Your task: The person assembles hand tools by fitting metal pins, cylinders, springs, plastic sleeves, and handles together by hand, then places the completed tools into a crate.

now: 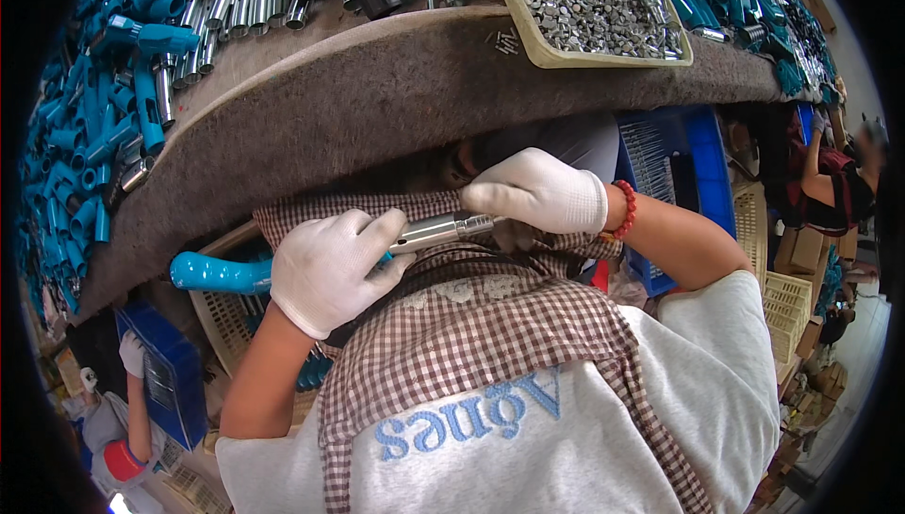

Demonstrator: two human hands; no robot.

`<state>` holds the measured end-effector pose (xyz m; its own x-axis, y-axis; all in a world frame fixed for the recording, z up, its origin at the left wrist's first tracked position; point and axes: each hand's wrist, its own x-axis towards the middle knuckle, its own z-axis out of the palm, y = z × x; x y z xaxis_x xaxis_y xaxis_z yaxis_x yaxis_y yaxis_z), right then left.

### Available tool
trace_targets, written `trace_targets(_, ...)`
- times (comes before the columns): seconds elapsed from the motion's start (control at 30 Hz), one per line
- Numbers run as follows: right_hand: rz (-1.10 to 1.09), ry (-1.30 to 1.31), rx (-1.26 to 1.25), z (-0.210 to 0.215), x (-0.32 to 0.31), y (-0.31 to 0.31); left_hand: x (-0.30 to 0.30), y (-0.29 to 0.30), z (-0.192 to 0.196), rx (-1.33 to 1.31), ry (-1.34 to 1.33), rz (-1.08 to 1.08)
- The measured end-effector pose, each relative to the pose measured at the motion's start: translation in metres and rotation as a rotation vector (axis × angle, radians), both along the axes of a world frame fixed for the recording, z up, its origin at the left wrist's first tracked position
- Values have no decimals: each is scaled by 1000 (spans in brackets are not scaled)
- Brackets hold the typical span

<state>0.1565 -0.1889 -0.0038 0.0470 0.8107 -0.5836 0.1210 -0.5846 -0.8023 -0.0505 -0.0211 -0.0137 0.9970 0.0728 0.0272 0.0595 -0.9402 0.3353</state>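
My left hand [330, 271], in a white glove, is wrapped round a teal plastic handle [219, 274] whose curved end sticks out to the left. From the other side of that fist a shiny metal tube [436, 233] runs to the right, in line with the handle. My right hand [539, 191], also gloved, is closed at the tube's far end. Its fingertips are partly hidden, and I cannot make out any small part between them. The handled tube lies about level, above the checked apron [471, 325] on my lap.
A fuzzy brown-covered workbench [396, 80] curves across in front. On it lie teal handles [94, 137], metal tubes [250, 5] and a cream tray [547, 59] of small metal pieces. Blue crates [702, 151] and cream baskets [787, 311] stand to the side. Other people [830, 174] work at both edges.
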Motion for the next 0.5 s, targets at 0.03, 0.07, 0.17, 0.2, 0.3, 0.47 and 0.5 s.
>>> trace_targets(0.03, -4, -1, 1, -9, 1, -1, 1, 0, 0, 1, -1, -4)
trace_targets(0.07, 149, -367, 355, -18, 2, -2, 2, 0, -1, -51, 54, 26)
trace_targets(0.17, 395, -758, 649, -19, 2, 4, 4, -1, -2, -75, 102, 38)
trace_targets(0.2, 419, -745, 587, -20, -1, 4, 5, -1, -2, -50, 93, 21)
trace_targets(0.3, 404, -694, 502, -16, -1, -1, 7, -3, 1, 55, 15, -22)
trace_targets(0.47, 257, -260, 499, -20, 7, -7, 15, -6, 2, 130, -17, -95)
trace_targets(0.5, 257, -293, 536, -25, 6, -10, 18, -5, 2, 136, -11, -117)
